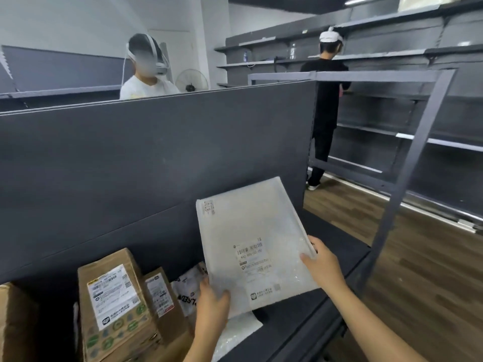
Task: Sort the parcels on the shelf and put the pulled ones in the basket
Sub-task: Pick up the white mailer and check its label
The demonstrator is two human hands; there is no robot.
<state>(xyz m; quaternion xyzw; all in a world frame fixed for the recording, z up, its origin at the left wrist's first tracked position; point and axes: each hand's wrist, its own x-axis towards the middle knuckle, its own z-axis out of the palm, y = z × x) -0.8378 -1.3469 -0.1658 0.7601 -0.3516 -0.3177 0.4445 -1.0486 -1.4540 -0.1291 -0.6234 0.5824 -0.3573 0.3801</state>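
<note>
While both hands are on it, the large white bubble-wrap mailer with a printed address label (251, 246) is lifted above the dark grey shelf (300, 320), near its right end. From the head view, its long axis runs from the person's body up and away toward the grey back panel (156, 165), leaning a little left, with the label face up.

The left hand (213, 301) pinches the near left corner, thumb on top and fingers underneath. The right hand (321, 262) grips the right long edge, thumb on the face and fingers curled over the edge. Both are equally engaged, and neither is free. No basket shows, so I can't say which way the mailer must travel.

Counting parcels, I see two white bubble mailers: the held one and a second white bubble mailer lying flat (235, 333) under it at the shelf's front edge. There are three brown cardboard boxes: a tall labelled one (112, 304), a slim one (159, 296) just beside it, and one cut off at the left (13, 322). One white plastic bag with black print (188, 286) sits between the slim box and the held mailer.

Two other people stand farther off.
</note>
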